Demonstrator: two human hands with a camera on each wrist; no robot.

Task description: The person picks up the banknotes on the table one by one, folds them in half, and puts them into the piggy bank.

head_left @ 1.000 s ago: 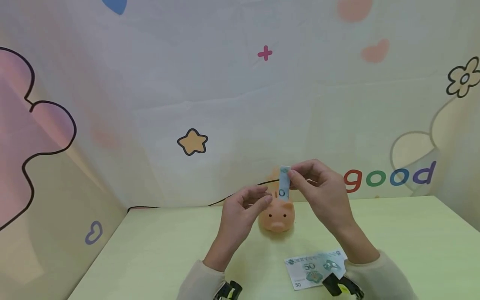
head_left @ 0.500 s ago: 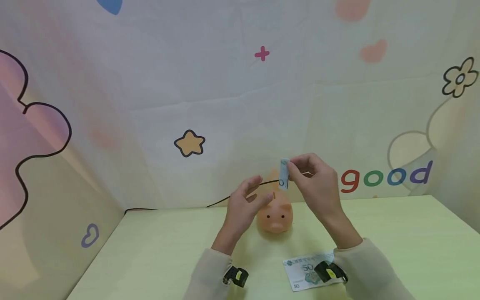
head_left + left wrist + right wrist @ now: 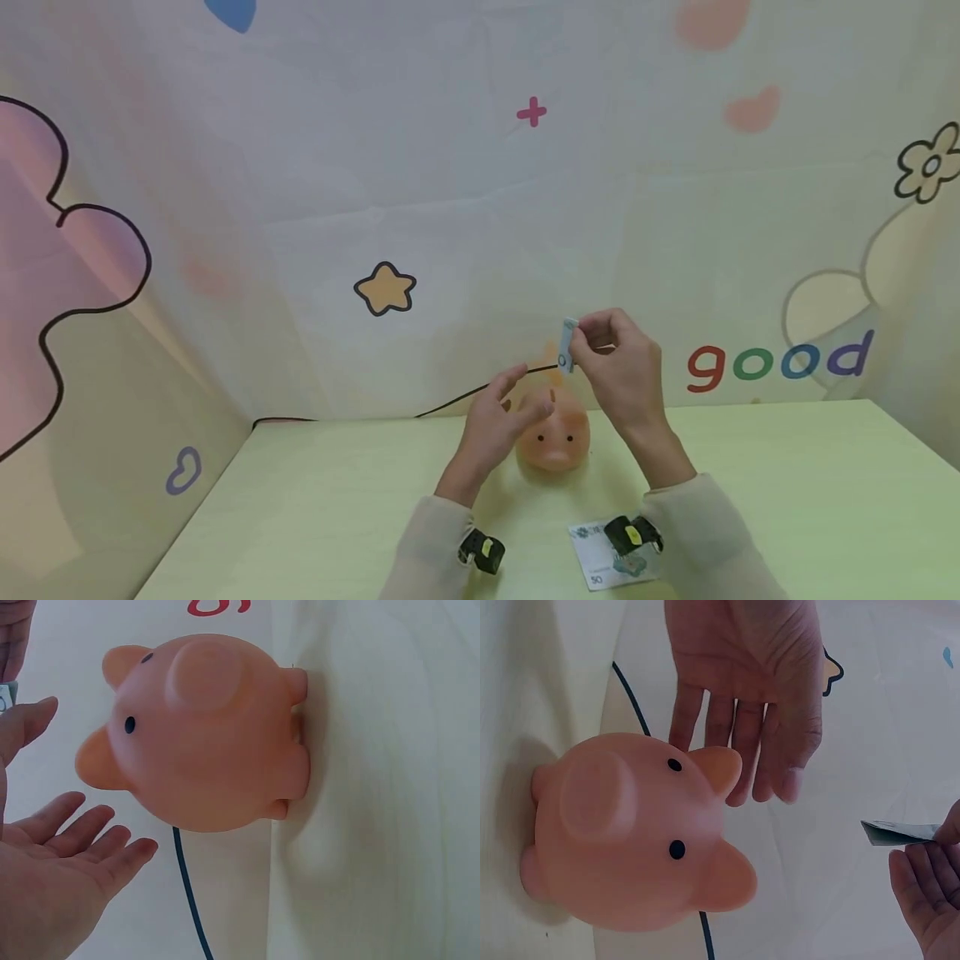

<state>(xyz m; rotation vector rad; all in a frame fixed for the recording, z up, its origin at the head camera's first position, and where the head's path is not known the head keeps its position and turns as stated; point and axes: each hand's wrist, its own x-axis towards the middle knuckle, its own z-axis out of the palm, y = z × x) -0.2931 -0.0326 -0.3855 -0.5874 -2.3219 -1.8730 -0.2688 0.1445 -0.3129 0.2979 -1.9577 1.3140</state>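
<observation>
A pink piggy bank (image 3: 555, 450) stands on the table facing me, a slot visible on top of its head. My right hand (image 3: 622, 375) pinches a narrow folded banknote (image 3: 566, 346) between thumb and fingers, held upright above the pig and apart from it. The right wrist view shows the folds of the note (image 3: 892, 832) end-on. My left hand (image 3: 495, 425) is spread beside the pig's head, fingers extended and holding nothing. In the left wrist view, this hand (image 3: 60, 877) is near the pig's ear; touching cannot be told.
A flat 50 banknote (image 3: 592, 554) lies on the pale table (image 3: 315, 508) in front of the pig, partly covered by my right sleeve and wrist camera (image 3: 633, 533). Behind the table hangs a printed cloth backdrop (image 3: 465, 208).
The folded banknote has risen from close above the pig's head to higher up and now tilts slightly. My right hand has shifted left with it, while my left hand has moved a little right.
</observation>
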